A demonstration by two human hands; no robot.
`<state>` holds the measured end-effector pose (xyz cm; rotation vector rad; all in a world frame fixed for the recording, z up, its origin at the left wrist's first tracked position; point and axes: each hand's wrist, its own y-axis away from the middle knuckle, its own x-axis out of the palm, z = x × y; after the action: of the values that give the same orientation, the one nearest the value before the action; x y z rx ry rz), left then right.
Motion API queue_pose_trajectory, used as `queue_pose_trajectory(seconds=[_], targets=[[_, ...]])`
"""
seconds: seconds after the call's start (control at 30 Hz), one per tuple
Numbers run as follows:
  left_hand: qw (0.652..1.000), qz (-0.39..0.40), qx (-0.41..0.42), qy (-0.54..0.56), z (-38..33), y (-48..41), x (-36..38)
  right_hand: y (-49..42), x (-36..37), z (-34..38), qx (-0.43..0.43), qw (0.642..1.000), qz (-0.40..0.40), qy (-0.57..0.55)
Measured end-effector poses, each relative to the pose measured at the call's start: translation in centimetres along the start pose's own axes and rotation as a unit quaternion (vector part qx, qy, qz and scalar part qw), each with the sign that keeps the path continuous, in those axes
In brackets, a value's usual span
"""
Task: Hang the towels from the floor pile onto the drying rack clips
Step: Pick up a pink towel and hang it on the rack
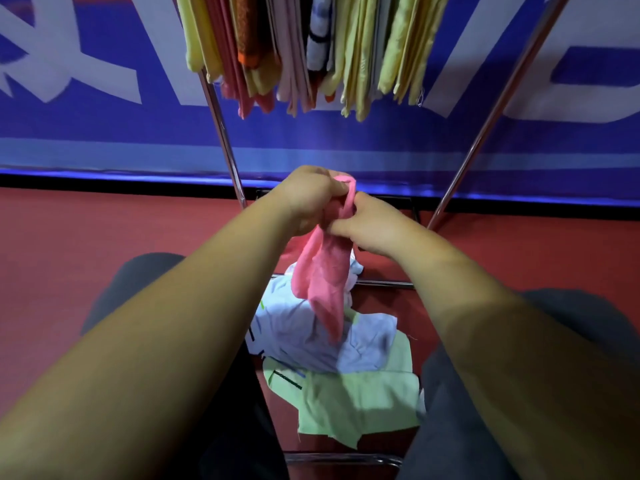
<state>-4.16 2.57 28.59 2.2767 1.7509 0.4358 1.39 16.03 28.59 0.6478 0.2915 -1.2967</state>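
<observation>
A pink towel [320, 271] hangs from both my hands above the floor pile. My left hand [310, 197] grips its top edge, and my right hand [372, 228] pinches the same edge just to the right. Below lies the pile: a pale blue towel [311, 337] on top of a light green towel [349, 400]. The drying rack [221, 123] stands ahead, its metal legs slanting down to the floor. Several hung towels [301, 46], yellow, pink, orange and white, dangle from its top, where the clips are out of view.
A blue banner with white lettering [104, 98] covers the wall behind the rack. The floor [69, 237] is red. My knees in dark trousers [571, 323] flank the pile. A rack base bar [346, 457] runs across the floor near me.
</observation>
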Motion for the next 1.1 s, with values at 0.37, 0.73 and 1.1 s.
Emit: queue_pose_trajectory(seconds=[0.37,0.73,1.1], targets=[[0.915,-0.152,0.066,-0.367,-1.1,-2.9,-2.3,-5.2,-1.6,0.2,0.115,0.976,-0.066,-0.17],[0.972,0.048,-0.059,-0.221,-0.9,-2.6,-3.0,-6.6,-3.0,0.6,0.152,0.809,-0.168,-0.542],[0.992,-0.069,-0.036,-0.099,-1.0,-3.0,-4.2,-6.3,-3.1,-0.8,0.231,0.846,-0.132,-0.463]])
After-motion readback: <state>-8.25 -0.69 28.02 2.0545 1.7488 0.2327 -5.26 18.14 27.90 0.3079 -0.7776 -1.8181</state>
